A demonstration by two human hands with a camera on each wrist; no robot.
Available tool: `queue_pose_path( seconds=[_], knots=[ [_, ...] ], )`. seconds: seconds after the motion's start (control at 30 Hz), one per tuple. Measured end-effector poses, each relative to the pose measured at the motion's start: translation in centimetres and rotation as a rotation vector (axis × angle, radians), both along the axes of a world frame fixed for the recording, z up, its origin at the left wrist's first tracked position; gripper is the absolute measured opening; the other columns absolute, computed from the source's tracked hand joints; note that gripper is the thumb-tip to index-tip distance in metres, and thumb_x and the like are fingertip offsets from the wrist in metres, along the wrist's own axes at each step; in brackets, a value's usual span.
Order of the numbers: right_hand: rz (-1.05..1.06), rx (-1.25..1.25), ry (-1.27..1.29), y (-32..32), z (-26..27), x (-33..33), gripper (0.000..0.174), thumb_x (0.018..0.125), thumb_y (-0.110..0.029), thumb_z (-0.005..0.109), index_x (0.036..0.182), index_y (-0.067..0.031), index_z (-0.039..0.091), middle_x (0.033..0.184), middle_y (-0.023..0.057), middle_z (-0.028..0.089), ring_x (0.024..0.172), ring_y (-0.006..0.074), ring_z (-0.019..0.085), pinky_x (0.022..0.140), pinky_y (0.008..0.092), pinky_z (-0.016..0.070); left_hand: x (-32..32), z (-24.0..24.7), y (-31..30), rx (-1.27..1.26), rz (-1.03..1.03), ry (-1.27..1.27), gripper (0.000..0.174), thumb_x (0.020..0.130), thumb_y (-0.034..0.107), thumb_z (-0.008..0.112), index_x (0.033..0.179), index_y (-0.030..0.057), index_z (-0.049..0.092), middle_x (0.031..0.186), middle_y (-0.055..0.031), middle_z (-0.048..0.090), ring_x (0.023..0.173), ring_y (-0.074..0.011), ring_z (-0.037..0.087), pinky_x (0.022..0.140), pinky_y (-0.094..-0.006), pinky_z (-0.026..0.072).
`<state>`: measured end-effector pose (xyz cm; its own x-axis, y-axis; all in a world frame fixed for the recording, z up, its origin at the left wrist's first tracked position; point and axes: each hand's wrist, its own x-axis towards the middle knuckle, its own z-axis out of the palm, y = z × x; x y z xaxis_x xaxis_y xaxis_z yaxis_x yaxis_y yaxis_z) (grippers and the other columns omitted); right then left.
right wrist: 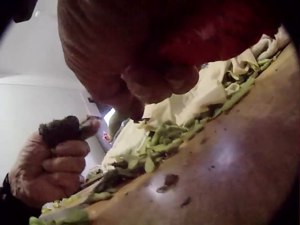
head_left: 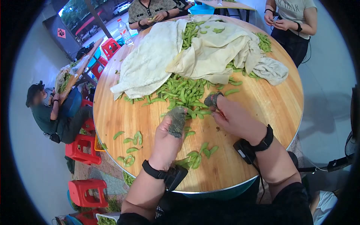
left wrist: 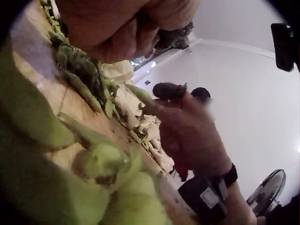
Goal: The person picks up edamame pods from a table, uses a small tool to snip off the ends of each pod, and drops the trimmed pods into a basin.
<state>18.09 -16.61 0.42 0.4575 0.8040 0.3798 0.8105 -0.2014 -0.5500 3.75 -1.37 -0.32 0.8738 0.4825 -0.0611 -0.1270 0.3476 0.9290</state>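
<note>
My left hand (head_left: 170,131), its thumb wrapped in grey-green cloth (head_left: 177,122), is over the table just in front of a heap of green soybean pods (head_left: 183,90). In the right wrist view, the left fingers (right wrist: 65,164) are curled under the thumb, and no pod shows in them. My right hand (head_left: 236,116) is at the right edge of the heap, its thumb in a dark cloth cover (head_left: 213,99). Thumb and fingers of that hand pinch one soybean pod (left wrist: 140,97), which also shows as a green pod (right wrist: 115,124) below the fingers in the right wrist view.
Pale cloths (head_left: 150,56) cover much of the heap on the round wooden table (head_left: 232,150). Loose pods (head_left: 197,157) lie near the front edge. A bottle (head_left: 124,33) stands at the far left rim. Other people work around, and red stools (head_left: 88,191) stand at left.
</note>
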Motion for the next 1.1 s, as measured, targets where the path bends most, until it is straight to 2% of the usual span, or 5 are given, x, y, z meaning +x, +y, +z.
queue_pose_path(
  seconds=[0.1,0.27,0.5,0.77,1.1],
  knots=[
    [0.052,0.021,-0.024,-0.8,1.8,-0.8,0.025,0.08,-0.01,0.058,0.104,-0.0054,0.052,0.073,0.0138,0.056,0.067,0.032,0.058,0.056,0.038,0.0449,0.2,-0.1,-0.5,0.009,0.021,-0.104,0.022,0.095,0.019,0.05,0.111,0.0068,0.059,0.084,0.0044,0.055,0.058,-0.0013,0.041,0.049,-0.0157,0.0308],
    [0.191,0.012,-0.064,-1.4,2.7,-1.6,0.027,0.081,-0.013,0.06,0.107,-0.0058,0.054,0.069,0.0122,0.055,0.06,0.0319,0.057,0.051,0.0391,0.0428,-1.5,0.2,1.6,-0.282,-0.617,0.231,0.022,0.092,0.011,0.051,0.112,0.0034,0.056,0.08,0.0035,0.053,0.056,-0.0003,0.039,0.047,-0.0143,0.0281],
    [-0.104,0.175,0.186,-0.5,1.2,-1.1,0.016,0.084,-0.015,0.054,0.092,-0.0037,0.046,0.07,0.0193,0.056,0.062,0.037,0.056,0.051,0.041,0.0436,-0.9,1.3,-1.0,-0.221,-0.306,0.294,0.016,0.092,0.009,0.048,0.102,-0.0021,0.052,0.064,-0.0017,0.047,0.047,-0.0063,0.036,0.044,-0.0183,0.025],
    [0.166,-0.044,1.166,0.1,2.4,-2.9,0.009,0.088,-0.014,0.039,0.087,-0.0046,0.04,0.065,0.0048,0.047,0.045,0.0129,0.049,0.041,0.0268,0.0413,-0.5,0.0,-1.7,0.203,-0.245,0.099,0.014,0.094,0.016,0.051,0.093,0.0051,0.059,0.069,0.0053,0.048,0.057,-0.0041,0.039,0.052,-0.0182,0.0309],
    [0.28,0.046,0.677,0.0,0.6,-2.1,0.011,0.087,-0.013,0.039,0.089,-0.0017,0.038,0.065,0.0096,0.047,0.047,0.0171,0.051,0.043,0.0281,0.0416,-0.8,-0.8,-0.9,0.81,-0.28,-0.035,0.007,0.088,0.006,0.057,0.094,0.0039,0.06,0.081,0.004,0.057,0.073,-0.0065,0.052,0.067,-0.0208,0.0423]
  ],
)
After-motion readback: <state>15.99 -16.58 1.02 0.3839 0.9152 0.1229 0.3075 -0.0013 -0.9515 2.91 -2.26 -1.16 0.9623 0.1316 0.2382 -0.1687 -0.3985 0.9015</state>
